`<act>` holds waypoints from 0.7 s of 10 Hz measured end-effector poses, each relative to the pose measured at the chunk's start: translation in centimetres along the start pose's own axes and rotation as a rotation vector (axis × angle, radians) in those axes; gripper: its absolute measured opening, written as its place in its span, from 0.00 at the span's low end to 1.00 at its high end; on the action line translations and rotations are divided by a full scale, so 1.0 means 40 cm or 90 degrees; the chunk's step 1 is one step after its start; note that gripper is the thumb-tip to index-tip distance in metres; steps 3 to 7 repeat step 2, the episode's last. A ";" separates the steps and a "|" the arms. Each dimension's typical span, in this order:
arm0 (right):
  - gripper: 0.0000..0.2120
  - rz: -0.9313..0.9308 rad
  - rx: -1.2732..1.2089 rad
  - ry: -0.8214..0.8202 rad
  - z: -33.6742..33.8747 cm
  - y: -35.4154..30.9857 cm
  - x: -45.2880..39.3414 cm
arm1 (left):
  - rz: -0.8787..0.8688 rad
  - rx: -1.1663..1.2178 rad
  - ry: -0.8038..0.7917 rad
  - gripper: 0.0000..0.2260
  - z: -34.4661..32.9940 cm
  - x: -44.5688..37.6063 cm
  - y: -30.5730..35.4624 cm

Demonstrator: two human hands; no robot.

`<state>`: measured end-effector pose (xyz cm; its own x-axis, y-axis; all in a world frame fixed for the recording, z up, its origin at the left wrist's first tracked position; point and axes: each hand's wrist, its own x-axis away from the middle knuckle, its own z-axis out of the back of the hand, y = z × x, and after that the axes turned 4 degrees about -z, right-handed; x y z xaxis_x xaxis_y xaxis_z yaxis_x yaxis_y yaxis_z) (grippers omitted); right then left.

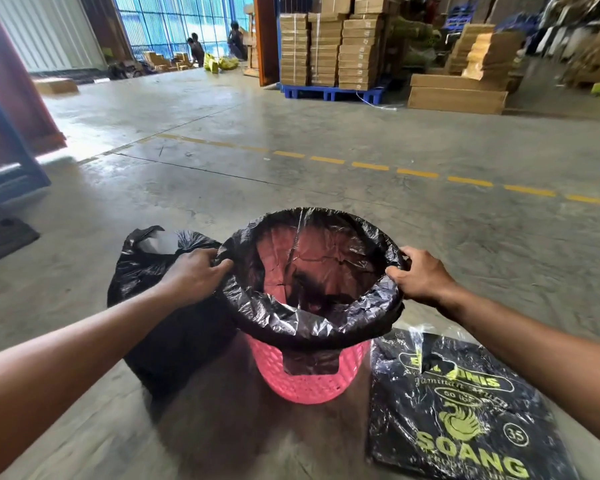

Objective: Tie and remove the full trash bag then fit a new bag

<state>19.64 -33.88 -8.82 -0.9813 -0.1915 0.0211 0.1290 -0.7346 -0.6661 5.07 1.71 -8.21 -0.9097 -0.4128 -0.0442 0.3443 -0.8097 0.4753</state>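
Note:
A pink woven plastic bin [309,379] stands on the concrete floor in front of me. A thin black bag [312,320] lines it, its edge folded out over the whole rim. My left hand [193,271] pinches the folded edge on the bin's left side. My right hand [418,275] grips the folded edge on the right side. Just left of the bin stands the full black trash bag [174,327], its top gathered; my left arm crosses in front of it.
A flat pack of black bags [461,410] with yellow-green print lies on the floor to the bin's right. A dashed yellow line [361,165] crosses the floor beyond. Cardboard stacks on a blue pallet [329,92] and people stand far back.

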 end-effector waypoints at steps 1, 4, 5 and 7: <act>0.10 0.014 0.008 0.011 -0.001 -0.003 -0.002 | -0.025 -0.042 0.060 0.22 -0.013 0.013 -0.008; 0.19 0.003 0.048 -0.026 0.029 -0.011 -0.002 | -0.035 -0.078 0.083 0.27 0.010 0.022 0.006; 0.19 0.003 0.048 -0.026 0.029 -0.011 -0.002 | -0.035 -0.078 0.083 0.27 0.010 0.022 0.006; 0.19 0.003 0.048 -0.026 0.029 -0.011 -0.002 | -0.035 -0.078 0.083 0.27 0.010 0.022 0.006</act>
